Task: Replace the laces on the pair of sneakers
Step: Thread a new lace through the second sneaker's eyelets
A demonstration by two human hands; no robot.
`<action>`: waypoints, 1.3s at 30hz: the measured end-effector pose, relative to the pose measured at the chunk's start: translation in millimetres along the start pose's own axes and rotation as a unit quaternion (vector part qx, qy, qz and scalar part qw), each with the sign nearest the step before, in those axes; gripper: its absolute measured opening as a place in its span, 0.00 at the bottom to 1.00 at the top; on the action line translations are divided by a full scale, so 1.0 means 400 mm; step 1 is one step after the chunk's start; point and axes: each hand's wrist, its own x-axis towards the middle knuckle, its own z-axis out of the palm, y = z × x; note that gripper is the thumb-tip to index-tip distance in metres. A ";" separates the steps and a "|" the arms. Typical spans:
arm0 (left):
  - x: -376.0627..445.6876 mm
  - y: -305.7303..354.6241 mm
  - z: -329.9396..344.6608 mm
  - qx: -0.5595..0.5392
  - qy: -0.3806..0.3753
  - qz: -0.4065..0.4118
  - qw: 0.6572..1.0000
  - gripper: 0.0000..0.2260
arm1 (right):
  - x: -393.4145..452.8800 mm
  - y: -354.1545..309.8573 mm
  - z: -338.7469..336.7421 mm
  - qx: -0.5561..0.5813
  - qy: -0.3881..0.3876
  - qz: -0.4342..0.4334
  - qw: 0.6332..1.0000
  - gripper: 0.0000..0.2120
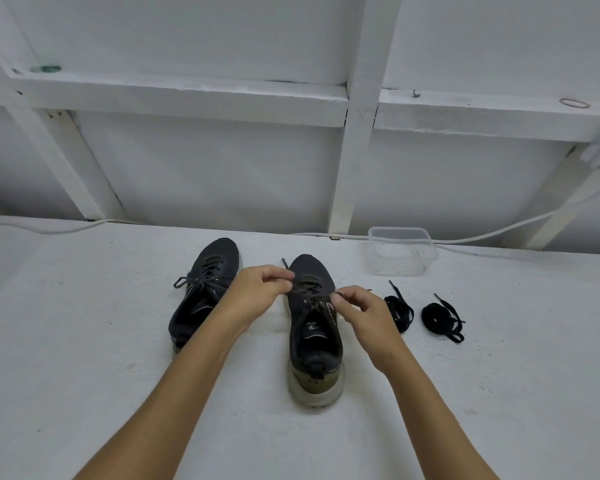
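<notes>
Your left hand [257,289] and right hand [361,313] each pinch the old lace [310,292] over the near sneaker [314,337], one grip per side so it loosens evenly. The other sneaker [205,289] waits left of your grips; the new laces [442,318] lie coiled to their right, within reach on the surface [84,341].

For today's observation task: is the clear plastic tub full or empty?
Empty: the tub is see-through, and only the white surface shows through its walls and bottom.
</notes>
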 end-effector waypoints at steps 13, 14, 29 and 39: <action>0.014 -0.028 -0.044 0.148 -0.045 0.029 0.988 0.07 | -0.015 0.015 -0.040 0.023 -0.053 0.085 0.995 0.08; 0.016 -0.026 -0.050 0.148 -0.052 0.035 0.987 0.07 | -0.014 0.013 -0.046 0.001 -0.062 0.080 0.995 0.08; 0.021 -0.025 -0.059 0.255 -0.047 0.080 0.962 0.06 | -0.002 0.054 -0.046 0.349 0.013 0.216 0.912 0.11; 0.038 -0.034 -0.070 0.227 -0.061 0.059 0.970 0.09 | -0.017 0.056 -0.055 0.174 -0.073 0.149 0.971 0.07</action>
